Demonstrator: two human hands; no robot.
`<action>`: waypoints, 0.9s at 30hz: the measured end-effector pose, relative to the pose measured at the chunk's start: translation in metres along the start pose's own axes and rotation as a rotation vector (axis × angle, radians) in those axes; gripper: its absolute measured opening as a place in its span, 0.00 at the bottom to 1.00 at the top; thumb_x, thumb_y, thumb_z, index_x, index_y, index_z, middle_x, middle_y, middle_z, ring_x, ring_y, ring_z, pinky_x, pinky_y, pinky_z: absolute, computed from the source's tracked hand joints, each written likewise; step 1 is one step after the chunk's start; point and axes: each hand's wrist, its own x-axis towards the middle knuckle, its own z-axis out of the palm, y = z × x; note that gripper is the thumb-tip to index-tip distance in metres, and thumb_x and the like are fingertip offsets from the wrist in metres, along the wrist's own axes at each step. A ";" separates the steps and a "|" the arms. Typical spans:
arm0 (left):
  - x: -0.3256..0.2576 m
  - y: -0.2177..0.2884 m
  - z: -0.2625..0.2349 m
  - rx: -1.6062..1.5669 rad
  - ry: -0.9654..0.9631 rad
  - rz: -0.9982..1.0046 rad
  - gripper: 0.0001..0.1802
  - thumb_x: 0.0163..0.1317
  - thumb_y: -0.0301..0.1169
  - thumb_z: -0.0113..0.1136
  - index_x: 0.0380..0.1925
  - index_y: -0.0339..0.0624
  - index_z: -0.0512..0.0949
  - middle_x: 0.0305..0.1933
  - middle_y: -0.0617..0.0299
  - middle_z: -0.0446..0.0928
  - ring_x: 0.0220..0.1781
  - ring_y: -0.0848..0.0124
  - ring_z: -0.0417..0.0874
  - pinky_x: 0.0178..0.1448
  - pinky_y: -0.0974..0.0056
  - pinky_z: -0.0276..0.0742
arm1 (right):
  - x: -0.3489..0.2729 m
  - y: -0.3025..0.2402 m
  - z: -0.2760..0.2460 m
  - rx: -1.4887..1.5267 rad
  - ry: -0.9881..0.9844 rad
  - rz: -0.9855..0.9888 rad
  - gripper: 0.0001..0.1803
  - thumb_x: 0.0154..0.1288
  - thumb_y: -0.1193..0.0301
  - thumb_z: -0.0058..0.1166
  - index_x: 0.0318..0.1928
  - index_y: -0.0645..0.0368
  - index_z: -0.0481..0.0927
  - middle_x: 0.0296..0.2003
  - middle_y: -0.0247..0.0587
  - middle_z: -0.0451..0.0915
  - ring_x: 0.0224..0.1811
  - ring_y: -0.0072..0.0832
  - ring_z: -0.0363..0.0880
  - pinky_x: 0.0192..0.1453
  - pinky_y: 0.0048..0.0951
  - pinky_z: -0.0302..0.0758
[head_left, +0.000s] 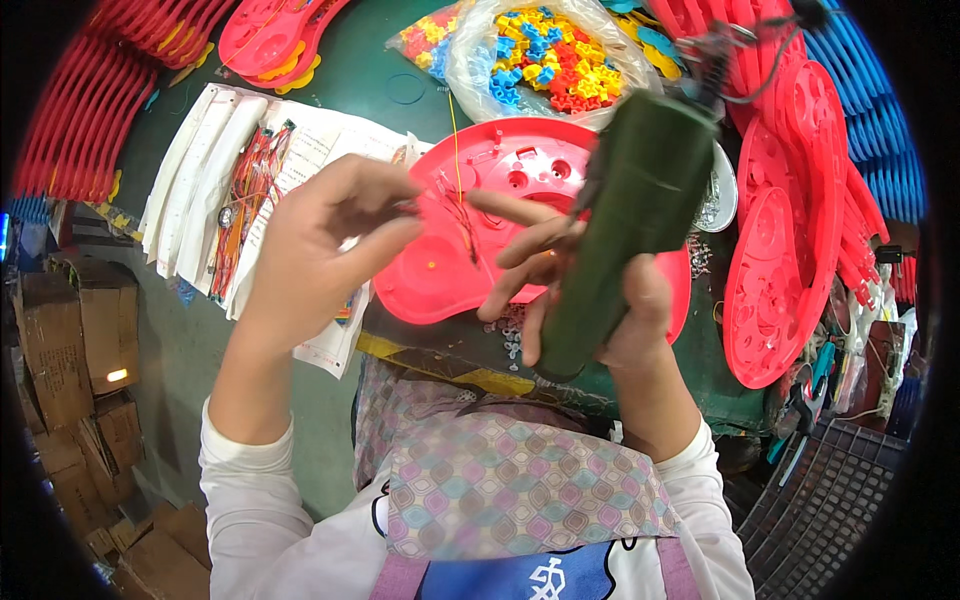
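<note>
A dark green electric screwdriver tilts across my right hand, held between the thumb and palm, with its fingers spread out to the left. My left hand is slightly blurred, thumb and forefinger pinched together; what they hold, if anything, I cannot make out. Below both hands lies a red moulded plastic shell, curved, with holes and bosses. Thin red and dark wires lie over its left part, next to my left fingertips.
A bag of coloured star-shaped pieces stands behind the shell. Papers bearing a wire bundle lie left. Stacked red shells crowd the right, near a metal dish. Small screws lie by the front edge.
</note>
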 end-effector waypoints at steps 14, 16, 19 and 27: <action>0.045 -0.031 0.011 0.963 0.036 0.349 0.06 0.57 0.23 0.62 0.36 0.39 0.81 0.37 0.58 0.74 0.43 0.59 0.81 0.44 0.53 0.79 | -0.037 -0.014 -0.049 0.067 0.288 -0.054 0.50 0.68 0.35 0.52 0.66 0.73 0.64 0.57 0.69 0.76 0.33 0.37 0.86 0.25 0.32 0.87; 0.052 -0.016 0.026 0.819 0.160 0.490 0.12 0.57 0.18 0.60 0.42 0.38 0.82 0.40 0.56 0.76 0.44 0.57 0.82 0.46 0.54 0.79 | -0.043 -0.017 -0.052 0.045 0.315 -0.075 0.50 0.68 0.35 0.52 0.67 0.72 0.63 0.57 0.69 0.76 0.33 0.37 0.86 0.24 0.32 0.87; 0.068 -0.009 0.053 0.690 -0.033 0.664 0.16 0.58 0.16 0.59 0.47 0.37 0.81 0.41 0.53 0.77 0.44 0.54 0.82 0.49 0.54 0.79 | -0.050 -0.019 -0.055 -0.087 0.380 -0.060 0.57 0.68 0.28 0.43 0.59 0.83 0.70 0.56 0.70 0.78 0.26 0.35 0.85 0.21 0.29 0.82; 0.115 -0.008 0.131 -0.079 -0.472 -0.202 0.14 0.72 0.28 0.61 0.53 0.32 0.81 0.46 0.56 0.84 0.45 0.71 0.85 0.51 0.66 0.81 | -0.059 -0.022 -0.067 -0.133 0.355 -0.084 0.51 0.69 0.35 0.52 0.64 0.77 0.66 0.60 0.72 0.76 0.31 0.37 0.86 0.23 0.30 0.86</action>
